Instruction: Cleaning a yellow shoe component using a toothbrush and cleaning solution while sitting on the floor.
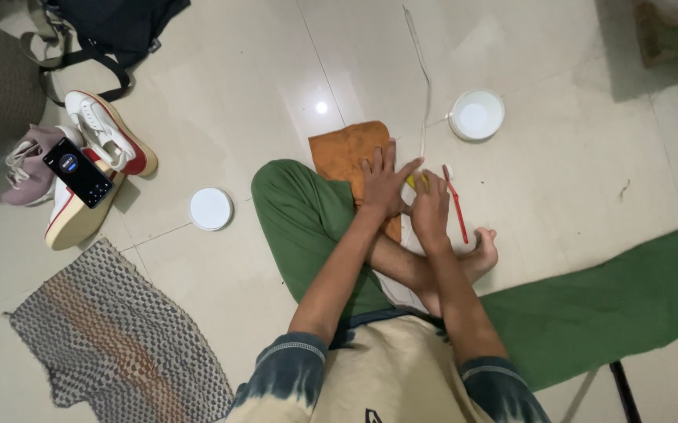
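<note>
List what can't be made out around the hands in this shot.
- Head view: the yellow thing under the right hand is mostly covered by the fingers; its kind is unclear.
- The left hand hides part of the orange cloth.
- The white piece below the hands is covered by the forearms.
- The red toothbrush head is too small to show its bristles.
- The phone screen is too small to read.

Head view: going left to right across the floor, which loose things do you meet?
Pink shoe → phone lying on a white sneaker → white lid → orange cloth under the left hand → red toothbrush beside the right hand → white bowl.
</note>
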